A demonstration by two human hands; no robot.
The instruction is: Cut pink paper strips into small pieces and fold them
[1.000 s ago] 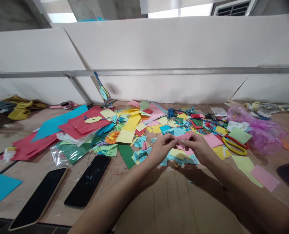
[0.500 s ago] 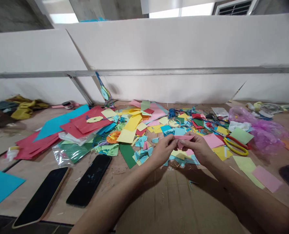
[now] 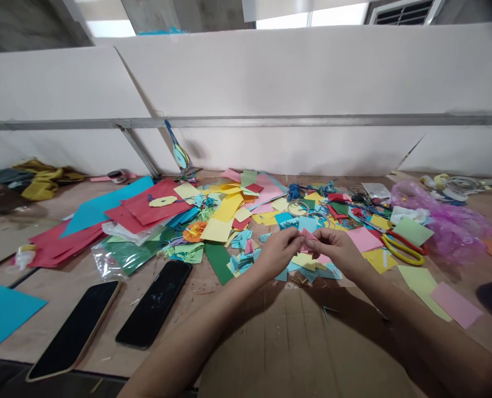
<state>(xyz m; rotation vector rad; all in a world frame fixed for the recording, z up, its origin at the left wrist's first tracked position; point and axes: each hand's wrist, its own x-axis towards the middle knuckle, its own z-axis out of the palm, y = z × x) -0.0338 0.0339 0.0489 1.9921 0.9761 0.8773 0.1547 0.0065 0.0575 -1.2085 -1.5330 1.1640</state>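
Note:
Between both hands is a small folded piece of pink paper (image 3: pixel 308 235), held above the heap of cut paper. My left hand (image 3: pixel 279 250) pinches its left side with thumb and fingers. On the other side, my right hand (image 3: pixel 336 249) grips it the same way, the fingertips of both hands close together. Fingers cover much of the paper, so its exact folded shape is hidden. Below the hands lie light blue and pale yellow paper pieces (image 3: pixel 308 261). Scissors with yellow and red handles (image 3: pixel 402 250) rest to the right.
Two phones (image 3: pixel 155 304) lie at the left, near a glue bottle (image 3: pixel 24 256) and red sheets (image 3: pixel 69 243). A crumpled purple plastic bag (image 3: pixel 457 226) sits at the right. Brown cardboard (image 3: pixel 296 348) lies in front, and a white panel (image 3: pixel 271 77) stands behind the table.
The pink paper, earlier a wider flat strip between the hands, now shows as a smaller, more pointed shape. My fingertips have come closer together. The view has shifted slightly.

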